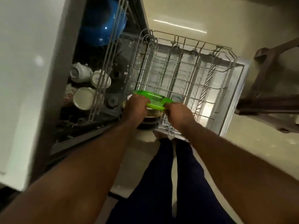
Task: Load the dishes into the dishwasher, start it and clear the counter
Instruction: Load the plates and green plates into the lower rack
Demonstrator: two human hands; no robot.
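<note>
Hands (135,107) (178,113) around green plate (156,98)

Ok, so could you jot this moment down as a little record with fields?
left hand: grips the left edge of the green plate
right hand: grips its right edge
green plate: held over a stack of dishes by the near corner of the lower rack
lower rack: pulled out over the open door
upper rack: holds blue bowls and white cups

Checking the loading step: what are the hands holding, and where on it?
A green divided plate, gripped by its rim: left hand on the left edge, right hand on the right.
</note>
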